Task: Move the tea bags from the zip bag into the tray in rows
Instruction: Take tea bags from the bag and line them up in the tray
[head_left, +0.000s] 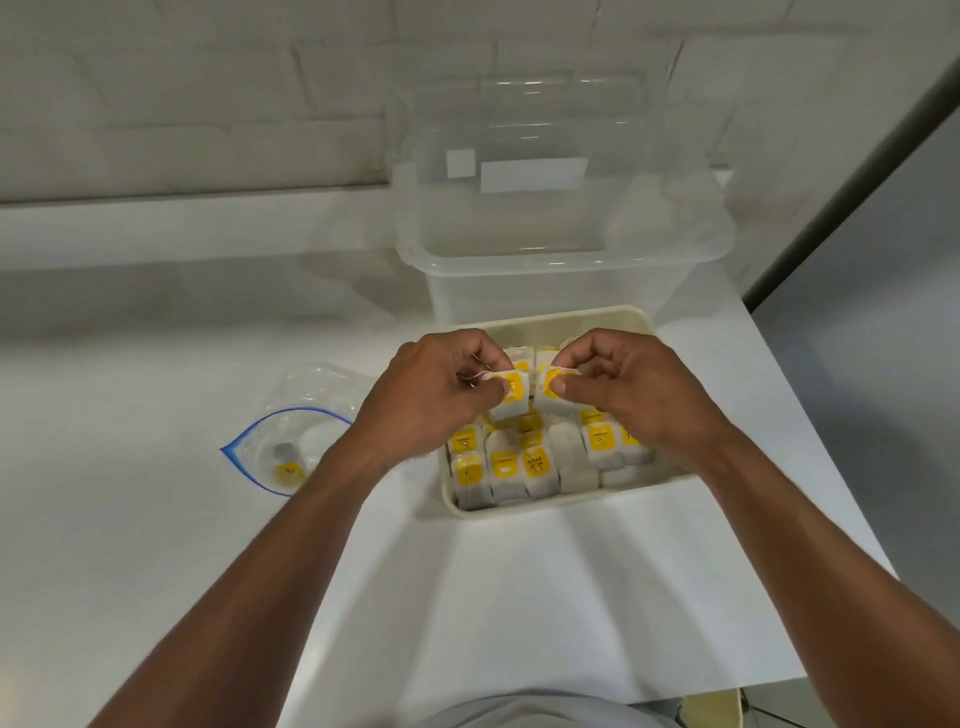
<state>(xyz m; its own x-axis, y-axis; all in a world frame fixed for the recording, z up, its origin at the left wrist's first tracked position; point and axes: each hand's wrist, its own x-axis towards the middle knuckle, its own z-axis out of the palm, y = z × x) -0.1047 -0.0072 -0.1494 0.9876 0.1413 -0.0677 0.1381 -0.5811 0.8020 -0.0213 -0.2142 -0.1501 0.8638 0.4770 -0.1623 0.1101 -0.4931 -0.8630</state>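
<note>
Head view: white counter (156, 545) broad and bare on the near left, its right edge running diagonally just beyond the tray (618, 318); open room toward the near edge, little on the right.

Cream tray set near that right edge, packed with tea bags in rows (506, 467), grey paper pouches with yellow tags, some tags face up, some pouches turned blank side up; far strip of the tray floor bare.

Left hand (431, 395) closed, pinching a tea bag (511, 395) by thumb and fingers over the tray's middle. Right hand (634, 389) closed likewise on a second tea bag (553, 389), the two bags almost touching.

Zip bag (291, 441) flat on the counter left of the tray, mouth open, one tea bag (288, 470) inside.

Clear plastic tub (561, 234) directly behind the tray, blocking the far side, close against the white brick wall (182, 104).
</note>
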